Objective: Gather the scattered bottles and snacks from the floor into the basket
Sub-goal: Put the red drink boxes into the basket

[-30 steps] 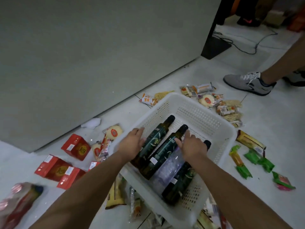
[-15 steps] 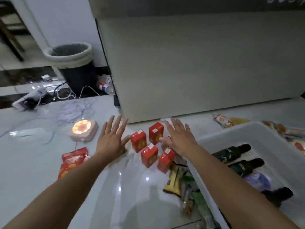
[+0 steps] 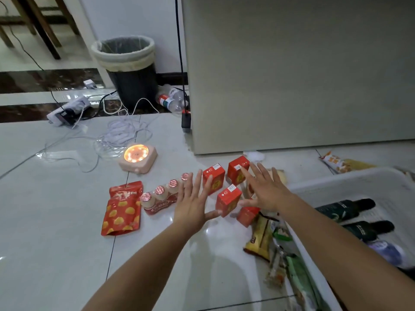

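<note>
Several small red cartons point(image 3: 228, 199) stand on the pale tiled floor between my two hands. My left hand point(image 3: 194, 204) is spread flat with straight fingers just left of them, partly covering a shrink-wrapped pack of small yoghurt bottles point(image 3: 160, 197). My right hand point(image 3: 266, 190) hovers open over the cartons on the right. A red snack pouch point(image 3: 122, 208) lies further left. The white basket point(image 3: 350, 178) sits at the right with dark green bottles point(image 3: 343, 211) lying in it. Yellow and green snack packets point(image 3: 261, 237) lie along the basket's left side.
A large grey cabinet point(image 3: 292, 75) stands behind the cartons. A lit round lamp point(image 3: 137, 158), tangled white cables point(image 3: 121, 133), a power strip point(image 3: 67, 111), a lined bin point(image 3: 128, 68) and an empty plastic bottle point(image 3: 168, 101) lie at the back left. Another snack bag point(image 3: 339, 164) lies beyond the basket.
My view swung left from the basket to the floor beside it. Both hands left the bottles in the basket and now reach open toward the red cartons; the yoghurt pack and pouch came into view.
</note>
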Demonstrator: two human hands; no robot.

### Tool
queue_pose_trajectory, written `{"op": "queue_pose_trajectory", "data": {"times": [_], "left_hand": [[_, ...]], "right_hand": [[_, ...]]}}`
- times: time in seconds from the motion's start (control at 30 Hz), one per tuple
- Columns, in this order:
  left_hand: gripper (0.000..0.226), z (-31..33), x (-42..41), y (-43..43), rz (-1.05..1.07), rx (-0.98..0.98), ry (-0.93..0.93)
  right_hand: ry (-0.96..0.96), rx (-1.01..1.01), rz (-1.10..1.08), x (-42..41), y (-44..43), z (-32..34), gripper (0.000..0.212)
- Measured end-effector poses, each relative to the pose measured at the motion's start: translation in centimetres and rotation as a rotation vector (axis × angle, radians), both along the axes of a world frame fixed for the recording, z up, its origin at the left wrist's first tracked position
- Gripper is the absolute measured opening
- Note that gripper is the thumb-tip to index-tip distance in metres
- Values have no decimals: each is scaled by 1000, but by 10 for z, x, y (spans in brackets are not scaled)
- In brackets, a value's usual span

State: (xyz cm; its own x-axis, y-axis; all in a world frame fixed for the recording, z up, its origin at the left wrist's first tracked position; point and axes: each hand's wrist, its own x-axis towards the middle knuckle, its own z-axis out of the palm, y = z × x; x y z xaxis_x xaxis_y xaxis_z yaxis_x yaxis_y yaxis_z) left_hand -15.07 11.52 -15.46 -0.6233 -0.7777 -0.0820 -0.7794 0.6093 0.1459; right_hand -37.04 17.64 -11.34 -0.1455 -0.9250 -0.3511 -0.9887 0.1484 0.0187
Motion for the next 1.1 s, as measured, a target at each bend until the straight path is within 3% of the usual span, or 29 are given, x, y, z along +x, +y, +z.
{"op": "queue_pose_trajectory", "data": {"times": [0.17, 0.37, 0.43, 0.63, 0.8, 0.93, 1.1], "left_hand": [[106, -8, -32, -3, -32, 52, 22], [90, -8, -51, -4, -93, 78, -51], [87, -11, -56, -3, -78, 91, -50], [74, -13, -67, 5, 36, 140, 9], [61, -11, -74, 7, 215, 424, 143], [52, -1, -73, 3, 282, 457, 203], [41, 28, -70, 1, 298, 414, 292]], "right_hand": [[18, 91, 27, 0, 9, -12, 112], [56, 255, 52, 8, 10, -23, 121], [51, 264, 33, 10, 6, -27, 114], [61, 147, 55, 9, -2, -32, 58], [13, 161, 29, 6, -4, -32, 51], [-104, 145, -48, 7, -2, -24, 46], [-284, -45, -253, 6, -2, 2, 38]]}}
